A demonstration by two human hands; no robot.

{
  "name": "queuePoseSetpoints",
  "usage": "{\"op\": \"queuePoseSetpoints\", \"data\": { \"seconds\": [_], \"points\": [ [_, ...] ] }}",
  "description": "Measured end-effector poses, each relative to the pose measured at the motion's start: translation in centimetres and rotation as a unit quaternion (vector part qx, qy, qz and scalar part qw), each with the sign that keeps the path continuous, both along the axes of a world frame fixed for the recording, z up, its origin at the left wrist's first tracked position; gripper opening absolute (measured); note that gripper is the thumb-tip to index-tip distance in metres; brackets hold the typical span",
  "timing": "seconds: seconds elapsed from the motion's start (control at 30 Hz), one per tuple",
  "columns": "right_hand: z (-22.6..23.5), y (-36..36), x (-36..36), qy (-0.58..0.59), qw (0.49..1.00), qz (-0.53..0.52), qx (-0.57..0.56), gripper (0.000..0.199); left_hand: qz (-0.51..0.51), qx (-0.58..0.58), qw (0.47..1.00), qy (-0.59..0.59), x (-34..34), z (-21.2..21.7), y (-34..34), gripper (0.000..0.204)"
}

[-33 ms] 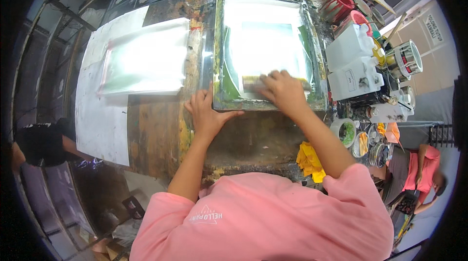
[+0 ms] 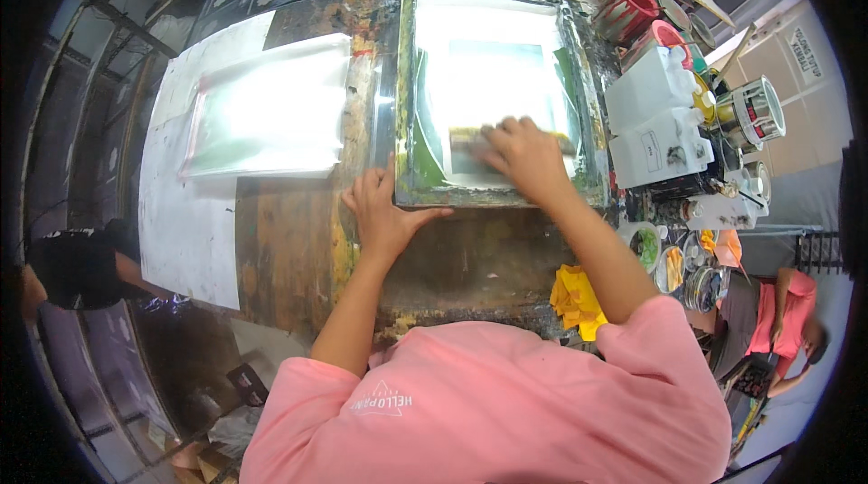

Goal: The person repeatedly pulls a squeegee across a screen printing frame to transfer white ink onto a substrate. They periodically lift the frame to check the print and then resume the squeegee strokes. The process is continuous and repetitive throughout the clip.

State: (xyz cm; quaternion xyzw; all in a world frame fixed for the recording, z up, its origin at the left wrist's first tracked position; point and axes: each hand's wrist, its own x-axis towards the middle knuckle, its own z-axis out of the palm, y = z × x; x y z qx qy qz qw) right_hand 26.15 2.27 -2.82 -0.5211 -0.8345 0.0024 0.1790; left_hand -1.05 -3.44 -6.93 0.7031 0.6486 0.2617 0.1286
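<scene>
A screen-printing frame [image 2: 408, 109] lies on the worn wooden table in front of me, with a bright, glaring mesh and green patches along its inner sides. Across the near half of the mesh lies a squeegee [image 2: 465, 137], a narrow bar with a yellowish edge. My right hand [image 2: 533, 160] is closed over the bar's middle, so part of it is hidden. At the frame's near left corner rests my left hand [image 2: 375, 206]; its thumb stretches along the near edge and its fingers point up the left side, with nothing held.
Left of the frame, a stack of clear plastic sheets [image 2: 271, 109] lies partly on white paper [image 2: 190, 235]. White jugs [image 2: 658, 150], a red-smeared can [image 2: 626, 12] and several tubs crowd the right. A yellow cloth [image 2: 579, 299] sits nearer me. Other people [image 2: 785, 312] are at both sides.
My right hand and the squeegee have moved slightly away from me over the mesh. The left hand stays at the frame's corner.
</scene>
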Motion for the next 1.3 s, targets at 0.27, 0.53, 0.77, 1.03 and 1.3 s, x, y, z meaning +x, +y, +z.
{"op": "queuePoseSetpoints", "data": {
  "seconds": [0.27,0.53,0.77,1.03,1.3],
  "points": [
    [1.7,20.4,2.7,-0.066,0.996,0.034,-0.043,0.052,-0.004,0.092,0.996,0.016,-0.1,0.2,0.6,0.130],
    [0.2,20.8,3.1,-0.059,0.998,-0.006,0.029,0.046,-0.028,0.083,0.995,-0.051,-0.3,-0.1,0.5,0.130],
    [1.6,5.1,0.8,-0.083,0.996,-0.019,0.022,0.040,-0.016,0.092,0.994,-0.059,-0.1,-0.5,0.4,0.127],
    [8.4,-4.6,-0.6,0.002,1.000,-0.004,-0.013,0.031,-0.023,0.028,0.963,-0.265,1.1,3.0,0.5,0.111],
    [16.9,1.0,-1.5,-0.022,0.958,-0.051,0.281,0.039,-0.067,0.154,0.900,-0.403,2.6,9.0,4.6,0.113]
  ]
}}
